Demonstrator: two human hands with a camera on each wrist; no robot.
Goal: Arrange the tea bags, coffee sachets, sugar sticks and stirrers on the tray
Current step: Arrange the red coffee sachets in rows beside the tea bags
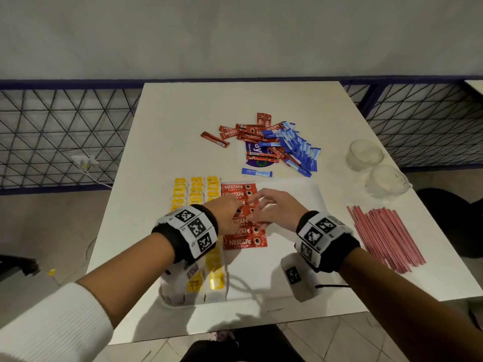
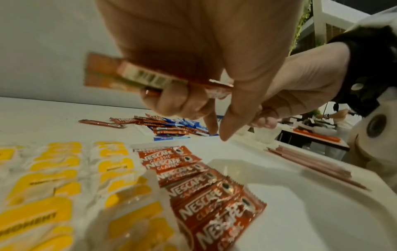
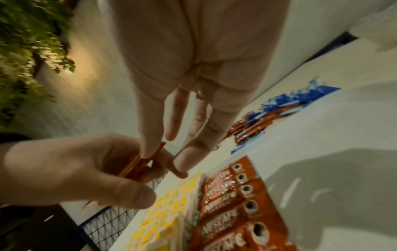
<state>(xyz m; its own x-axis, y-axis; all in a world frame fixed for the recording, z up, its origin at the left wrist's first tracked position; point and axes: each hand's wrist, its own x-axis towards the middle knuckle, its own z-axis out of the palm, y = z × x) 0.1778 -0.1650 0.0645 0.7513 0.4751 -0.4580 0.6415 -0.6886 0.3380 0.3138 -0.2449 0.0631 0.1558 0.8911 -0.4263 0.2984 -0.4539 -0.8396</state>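
A white tray lies at the table's near edge. On it are columns of yellow tea bags at the left and, beside them, a column of red coffee sachets. Both hands hover over that column. My left hand grips a few red coffee sachets in its curled fingers, with index and thumb pointing down. My right hand has its fingers nearly straight; one fingertip touches the end of the held sachets. The tray's right half is bare.
Beyond the tray lies a loose pile of red coffee sachets mixed with blue sugar sticks. A single blue stick lies nearer the tray. Pink stirrers lie at the right, behind them two glass cups.
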